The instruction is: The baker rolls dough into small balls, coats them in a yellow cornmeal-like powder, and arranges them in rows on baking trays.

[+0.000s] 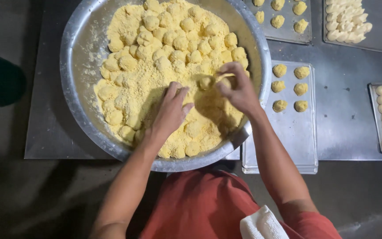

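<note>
While right hand point(237, 88) pinches dough ball point(206, 82), left hand point(171, 110) open, bowl point(74, 88) of yellow lumps

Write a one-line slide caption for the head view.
Right hand lifts a dough ball from the flour-filled metal bowl; left hand rests in the flour beside a tray.

A grey steel worktop point(345, 128) fills the frame's centre and right; dark floor point(32, 199) spreads along the left and bottom, dimly lit.

A single head-worn camera looks almost straight down from close above the tabletop point(345, 132), with the wide metal bowl point(74, 66) filling the upper centre.
</note>
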